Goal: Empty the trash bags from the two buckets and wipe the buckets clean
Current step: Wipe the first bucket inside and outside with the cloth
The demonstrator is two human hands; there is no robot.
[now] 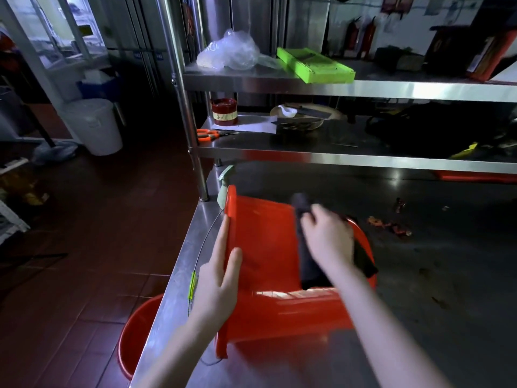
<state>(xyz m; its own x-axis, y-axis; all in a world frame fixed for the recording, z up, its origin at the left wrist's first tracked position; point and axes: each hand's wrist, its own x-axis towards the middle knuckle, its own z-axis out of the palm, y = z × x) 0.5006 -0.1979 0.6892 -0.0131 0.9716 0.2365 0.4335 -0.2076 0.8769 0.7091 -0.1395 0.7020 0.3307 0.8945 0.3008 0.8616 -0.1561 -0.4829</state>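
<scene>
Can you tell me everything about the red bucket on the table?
The red bucket looks like smooth, shiny plastic. It lies on its side on the steel table, near the table's left edge, and no trash bag shows on it. A thin wire handle hangs off its left. The left hand rests flat against its side, fingers straight. The right hand presses a dark cloth onto it. A blurry second red bucket seems to lie behind.

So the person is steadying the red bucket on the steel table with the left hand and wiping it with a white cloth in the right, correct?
Not quite: the cloth is dark, nearly black, not white. The head view shows the right hand gripping it against the red bucket, which lies on the steel table while the left hand rests flat on its side.
</scene>
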